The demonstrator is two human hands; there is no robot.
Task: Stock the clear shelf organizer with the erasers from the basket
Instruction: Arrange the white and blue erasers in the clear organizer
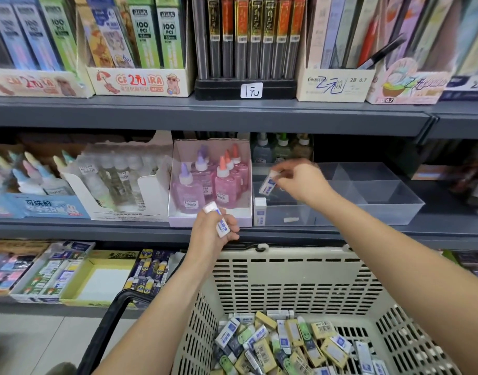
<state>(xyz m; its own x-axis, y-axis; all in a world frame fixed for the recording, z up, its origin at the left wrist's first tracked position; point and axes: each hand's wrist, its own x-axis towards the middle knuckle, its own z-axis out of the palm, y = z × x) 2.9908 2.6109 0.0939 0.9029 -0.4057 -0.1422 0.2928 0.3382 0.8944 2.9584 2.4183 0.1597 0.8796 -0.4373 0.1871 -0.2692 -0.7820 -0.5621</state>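
Observation:
A clear shelf organizer point(389, 209) with several compartments sits on the middle shelf. One white-and-blue eraser point(260, 211) stands upright in its front left compartment. My right hand point(300, 182) hovers over that compartment and pinches a white-and-blue eraser point(268, 183) tilted downward. My left hand point(213, 234) is below the shelf edge, above the basket's far rim, and grips erasers point(220, 219) in white-and-blue sleeves. The beige basket point(286, 277) holds a heap of loose erasers point(286, 345) in blue, yellow and green sleeves.
A pink box of glue bottles point(209, 182) stands right beside the organizer's left side. More glue boxes fill the shelf to the left. Pencil-lead boxes line the upper shelf point(205, 112). The basket's black handle point(105, 328) hangs at its left.

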